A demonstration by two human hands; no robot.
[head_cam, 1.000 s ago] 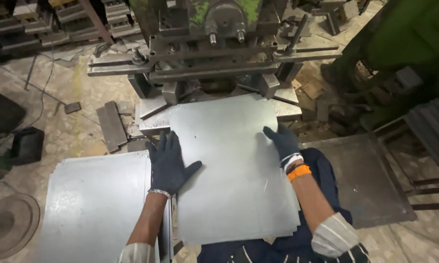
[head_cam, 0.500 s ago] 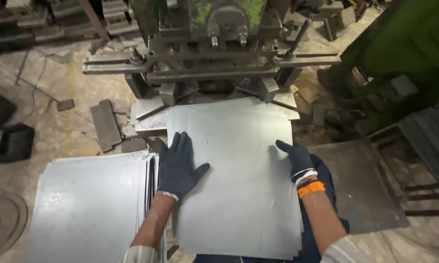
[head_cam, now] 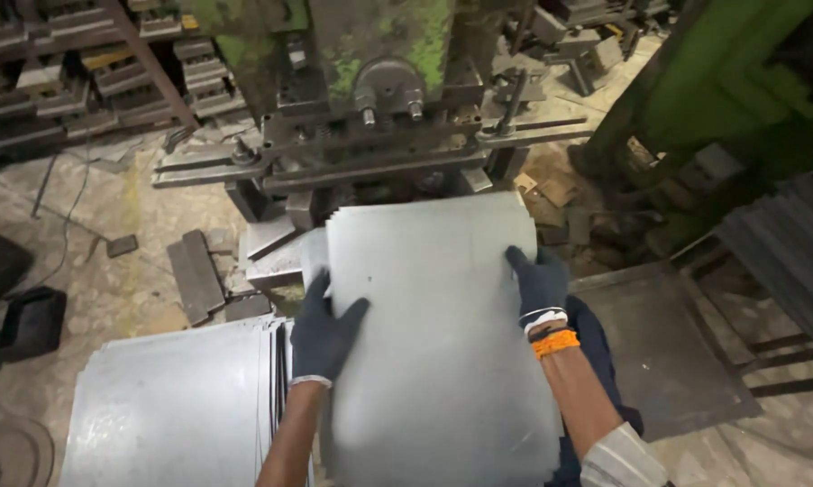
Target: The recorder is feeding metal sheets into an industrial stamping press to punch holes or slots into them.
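Both gloved palms, left hand [head_cam: 324, 329] and right hand [head_cam: 540, 281], spread flat on sheet [head_cam: 433, 343] at press [head_cam: 379, 135]; likely to skew or slice fingers if slipping.

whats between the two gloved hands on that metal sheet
In the head view, only bare grey metal sheet lies between the left hand and the right hand; nothing rests on that stretch.
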